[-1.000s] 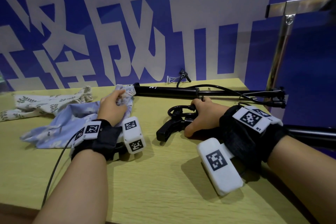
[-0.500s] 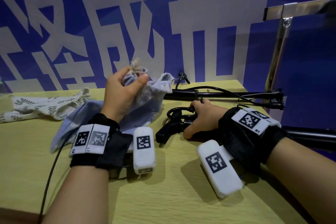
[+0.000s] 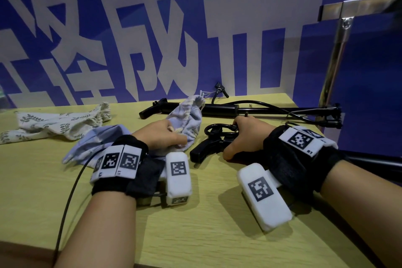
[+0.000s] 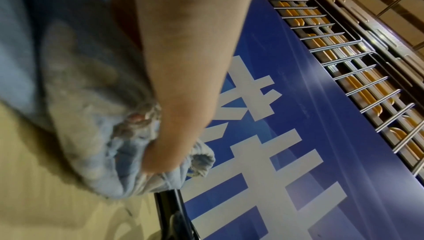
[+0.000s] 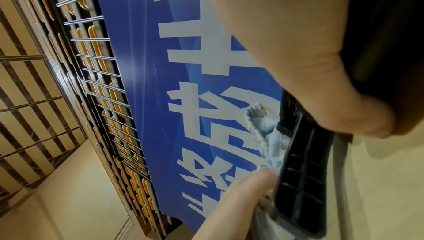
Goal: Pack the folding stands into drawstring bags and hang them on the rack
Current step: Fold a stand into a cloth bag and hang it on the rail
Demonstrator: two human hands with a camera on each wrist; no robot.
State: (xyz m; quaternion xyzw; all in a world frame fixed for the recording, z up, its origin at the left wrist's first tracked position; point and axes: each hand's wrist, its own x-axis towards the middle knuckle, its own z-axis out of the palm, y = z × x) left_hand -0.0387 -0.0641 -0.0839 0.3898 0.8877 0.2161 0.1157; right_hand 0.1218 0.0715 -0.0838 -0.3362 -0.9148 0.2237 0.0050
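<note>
My left hand (image 3: 162,138) grips the bunched mouth of a light blue drawstring bag (image 3: 188,122), thumb (image 4: 174,140) pressed into the gathered cloth (image 4: 110,135); the rest of the bag trails left on the table. My right hand (image 3: 243,137) curls over a black folding stand (image 3: 206,148) lying on the table, its ribbed black end (image 5: 300,180) beside the bag's mouth (image 5: 266,126). A second black folding stand (image 3: 250,110) lies along the back of the table.
A cream leaf-print drawstring bag (image 3: 58,124) lies at the back left on the yellow wooden table (image 3: 195,235). A chrome rack post (image 3: 336,65) with a crossbar stands at the back right. A blue board with white characters (image 3: 152,28) closes off the back.
My left hand lifted the blue bag's mouth off the table, then brought it down to the right, close to the stand's end. The right hand stayed on the stand.
</note>
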